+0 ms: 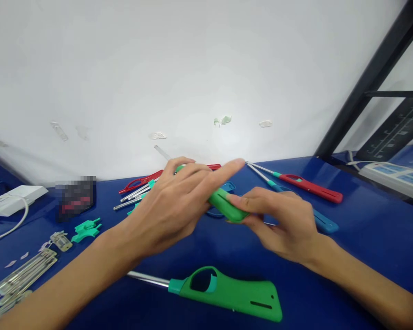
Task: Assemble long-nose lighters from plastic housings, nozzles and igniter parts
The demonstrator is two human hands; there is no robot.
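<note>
Green plastic lighter piece (227, 207) is mostly hidden: the left hand (172, 208) drapes over it, grip unclear, while the right hand (282, 224) pinches its end. One whole green lighter (227, 295) lies nearer, and two red lighters (309, 185) lie beyond.

Both forearms come in low, left from 7 o'clock, right from 4. Left hand (172, 206) has its fingers (223, 172) stretched nearly flat toward 2 o'clock, thumb out of sight. Right hand (285, 224) is pinched tight, fingertips aimed at 9 o'clock.
</note>
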